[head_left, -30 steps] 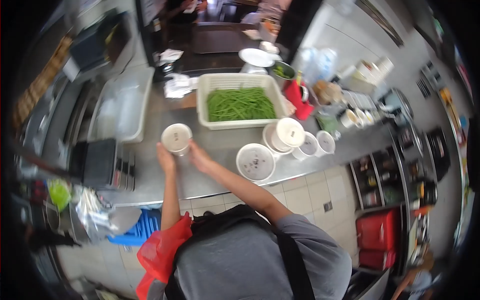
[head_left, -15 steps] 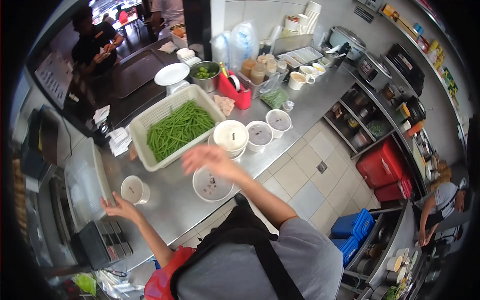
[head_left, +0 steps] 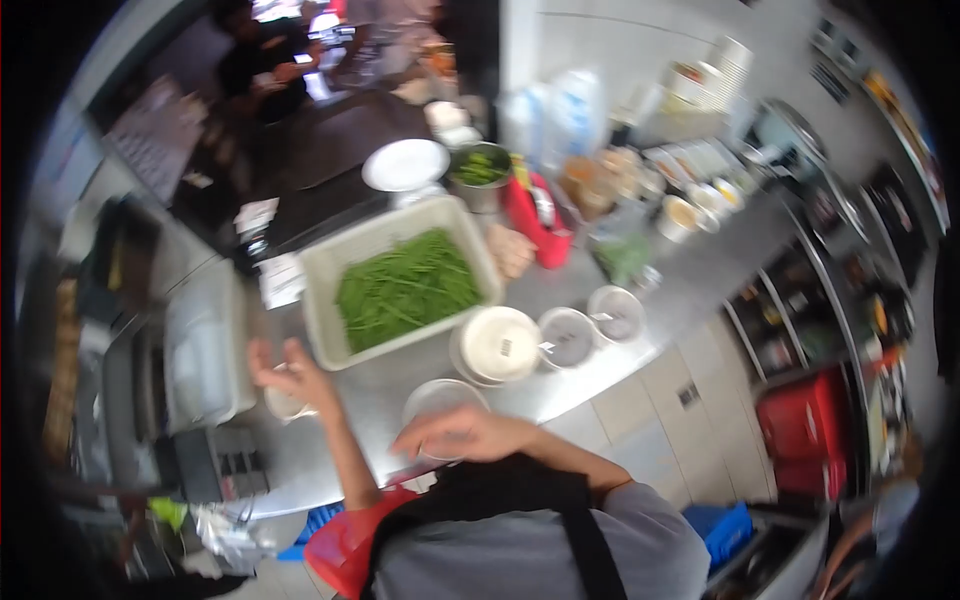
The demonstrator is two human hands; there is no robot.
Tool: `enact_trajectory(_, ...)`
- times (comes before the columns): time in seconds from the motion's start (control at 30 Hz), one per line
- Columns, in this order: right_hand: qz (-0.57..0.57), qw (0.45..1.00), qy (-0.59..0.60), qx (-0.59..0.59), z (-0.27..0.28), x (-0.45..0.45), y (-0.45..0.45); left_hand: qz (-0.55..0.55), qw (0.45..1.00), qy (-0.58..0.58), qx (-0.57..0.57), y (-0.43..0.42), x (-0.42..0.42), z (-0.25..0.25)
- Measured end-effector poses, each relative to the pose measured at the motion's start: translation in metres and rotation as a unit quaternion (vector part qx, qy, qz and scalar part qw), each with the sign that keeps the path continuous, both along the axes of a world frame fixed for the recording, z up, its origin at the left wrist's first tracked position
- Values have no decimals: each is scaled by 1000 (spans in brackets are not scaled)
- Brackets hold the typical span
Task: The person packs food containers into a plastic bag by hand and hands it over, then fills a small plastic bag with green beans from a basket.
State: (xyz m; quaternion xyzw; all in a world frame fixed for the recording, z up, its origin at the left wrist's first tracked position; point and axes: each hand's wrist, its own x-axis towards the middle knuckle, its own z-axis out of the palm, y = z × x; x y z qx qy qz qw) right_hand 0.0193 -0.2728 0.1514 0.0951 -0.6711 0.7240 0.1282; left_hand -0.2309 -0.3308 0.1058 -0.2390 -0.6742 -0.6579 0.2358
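My left hand is over a lidded round tub near the counter's left part, its fingers apart and empty. Lower right of it, my right hand is above another round tub close to the front edge, partly covering it; the fingers are blurred. A white tub stands to the right, beside two grey-topped tubs. Behind them, a cream basket holds green beans.
A red holder, a metal pot of green fruit and a white plate stand behind the basket. At left is a clear plastic bin. A person stands beyond the counter opening. A red box is below right.
The camera view has turned. My left hand has moved from beside the left tub to over it. My right hand has come lower, nearer my body, over the front tub.
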Motion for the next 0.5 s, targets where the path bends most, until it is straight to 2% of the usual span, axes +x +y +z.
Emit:
enact_trajectory(0.07, 126, 982, 111, 88, -6, -46, -39, -24, 998, -39, 33, 3, 15, 11)
enact_trajectory(0.13, 256, 961, 105, 22, -40, -79, -79, -7, 998, -45, 49, -8, 8, 8)
enact_trajectory(0.23, 419, 892, 155, 69, -46, -103, -110, 18, 996, -55, 63, -45, -5, 14)
enact_trajectory(0.33, 459, 882, 6, 112, -17, -100, -113, 31, 993, -60, 98, -98, -26, 23)
enact_trajectory(0.37, 419, 903, -15, 94, -31, -101, -127, 23, 991, -82, 108, -117, -29, 38)
enact_trajectory(0.4, 404, 911, 41, 68, -36, -107, -136, 17, 987, -104, 118, -135, -29, 57)
enact_trajectory(0.43, 354, 925, 116, 71, -49, -119, -150, -29, 991, -99, 80, -152, -28, 77)
enact_trajectory(0.47, 315, 941, 116, 51, -39, -126, -150, -72, 992, -96, 43, -168, -28, 97)
enact_trajectory(0.5, 328, 942, -43, 56, -32, -137, -147, -93, 993, -58, -48, -186, -26, 115)
